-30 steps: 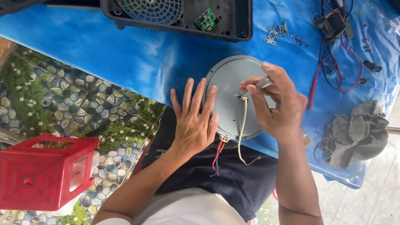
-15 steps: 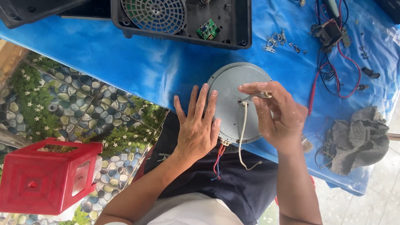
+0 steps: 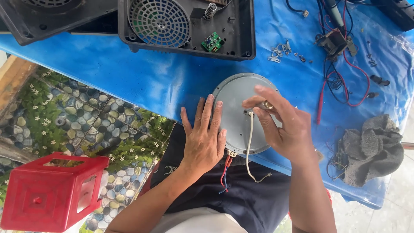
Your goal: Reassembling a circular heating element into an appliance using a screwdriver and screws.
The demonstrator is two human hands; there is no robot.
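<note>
While both hands stay on the grey disc, little changes.
Left hand remains spread flat; right hand keeps pinching the small metal piece.

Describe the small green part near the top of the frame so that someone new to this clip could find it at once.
Start at the blue sheet over the table, then find the black plastic housing at its top edge with the round fan grille. Just right of that grille sits the small green circuit board, tilted; it is the only green part inside the black housing.
</note>
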